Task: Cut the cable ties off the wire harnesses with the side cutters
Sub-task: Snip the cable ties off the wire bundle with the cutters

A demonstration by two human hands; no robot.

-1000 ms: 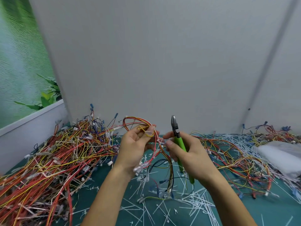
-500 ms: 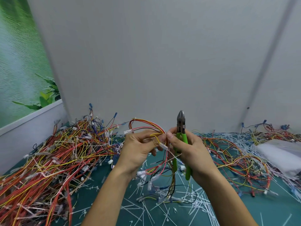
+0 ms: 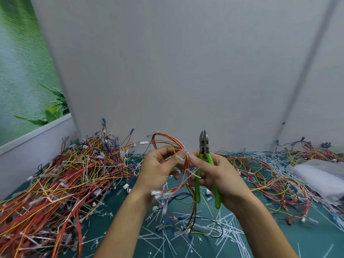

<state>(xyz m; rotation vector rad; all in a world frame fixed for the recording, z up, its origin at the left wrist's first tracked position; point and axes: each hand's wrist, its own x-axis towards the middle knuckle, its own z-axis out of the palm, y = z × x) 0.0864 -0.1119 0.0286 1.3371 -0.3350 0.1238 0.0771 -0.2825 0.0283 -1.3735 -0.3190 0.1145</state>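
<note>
My left hand [image 3: 158, 169] holds a wire harness [image 3: 168, 141] of red, orange and yellow wires, pinching it near a clear tie piece; its loop arches above my fingers and its connector ends hang down. My right hand [image 3: 219, 174] grips the green-handled side cutters [image 3: 204, 155], whose dark jaws point straight up. The thumb and forefinger of that hand also pinch a white cable tie [image 3: 193, 174] on the harness between both hands.
A big heap of tied harnesses [image 3: 55, 183] fills the left of the green mat [image 3: 307, 239]. More harnesses [image 3: 270, 183] and a clear plastic bag [image 3: 322, 175] lie right. Cut white ties [image 3: 186, 239] litter the mat. A grey wall stands close behind.
Both hands came together and rose slightly. The cutters turned more upright, and my right fingers moved onto the tie at the harness.
</note>
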